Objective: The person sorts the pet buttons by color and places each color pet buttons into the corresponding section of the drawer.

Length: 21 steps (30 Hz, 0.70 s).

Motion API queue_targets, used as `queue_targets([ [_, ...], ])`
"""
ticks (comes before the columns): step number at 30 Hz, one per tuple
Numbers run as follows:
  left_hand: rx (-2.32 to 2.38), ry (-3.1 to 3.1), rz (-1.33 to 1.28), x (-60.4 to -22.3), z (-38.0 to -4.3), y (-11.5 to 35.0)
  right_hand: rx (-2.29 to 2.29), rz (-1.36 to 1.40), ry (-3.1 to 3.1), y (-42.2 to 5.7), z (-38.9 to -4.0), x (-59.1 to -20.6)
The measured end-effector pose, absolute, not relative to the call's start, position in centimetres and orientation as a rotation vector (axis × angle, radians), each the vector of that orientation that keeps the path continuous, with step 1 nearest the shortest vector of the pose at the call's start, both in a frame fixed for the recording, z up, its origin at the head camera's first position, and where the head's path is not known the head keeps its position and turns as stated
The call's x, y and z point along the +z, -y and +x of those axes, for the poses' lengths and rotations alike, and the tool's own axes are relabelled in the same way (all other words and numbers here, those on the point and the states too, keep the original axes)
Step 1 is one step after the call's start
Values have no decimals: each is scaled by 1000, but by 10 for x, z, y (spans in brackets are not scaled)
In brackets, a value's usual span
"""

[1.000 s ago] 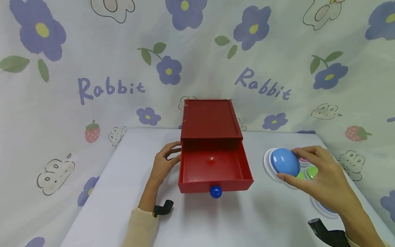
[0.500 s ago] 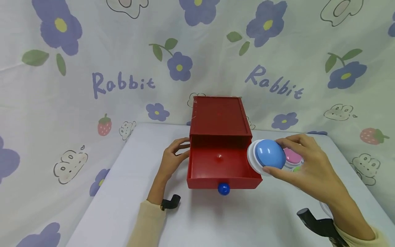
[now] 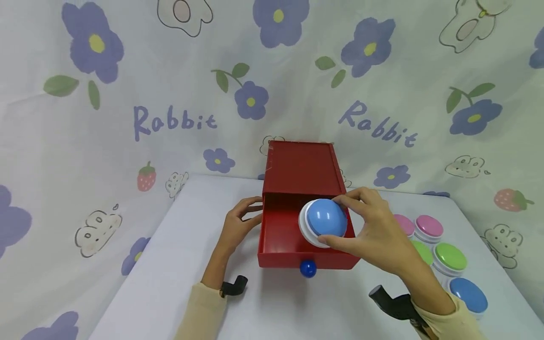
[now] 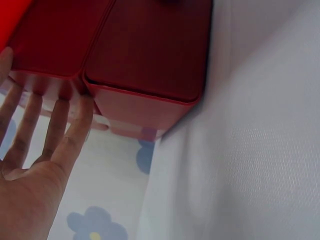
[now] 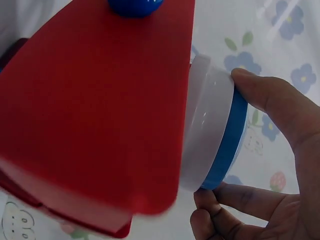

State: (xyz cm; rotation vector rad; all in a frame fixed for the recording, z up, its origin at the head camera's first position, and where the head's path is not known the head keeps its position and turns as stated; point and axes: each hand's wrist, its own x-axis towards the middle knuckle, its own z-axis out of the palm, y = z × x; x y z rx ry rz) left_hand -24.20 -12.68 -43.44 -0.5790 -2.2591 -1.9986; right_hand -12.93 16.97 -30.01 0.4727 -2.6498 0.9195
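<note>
My right hand [image 3: 382, 231] pinches a blue domed push button [image 3: 327, 217] with a white base between thumb and fingers. The button is tilted, over the right part of the pulled-out red drawer [image 3: 280, 260]. In the right wrist view its white base [image 5: 210, 120] shows just beyond the drawer's edge, partly hidden by the drawer front. My left hand [image 3: 238, 226] rests at the left side of the drawer unit, fingers loosely extended. The left wrist view shows those fingertips [image 4: 82, 107] against the red side wall. A blue knob [image 3: 308, 268] sits on the drawer front.
The red cabinet [image 3: 301, 167] stands at the back middle of the white table [image 3: 212, 208]. On the right are pink buttons [image 3: 429, 225], green buttons [image 3: 451, 256] and another blue button [image 3: 469, 295]. A patterned curtain [image 3: 276, 94] hangs behind the table.
My right hand has carried the blue push button leftward from the group on the right to over the drawer. My left hand has stayed at the drawer's left side.
</note>
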Motion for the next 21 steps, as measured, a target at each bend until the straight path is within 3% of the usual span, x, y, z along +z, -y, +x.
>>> queue_targets([
  [21, -1903, 2287, -538, -437, -244, 122, 857, 634, 2681, -123, -152, -310],
])
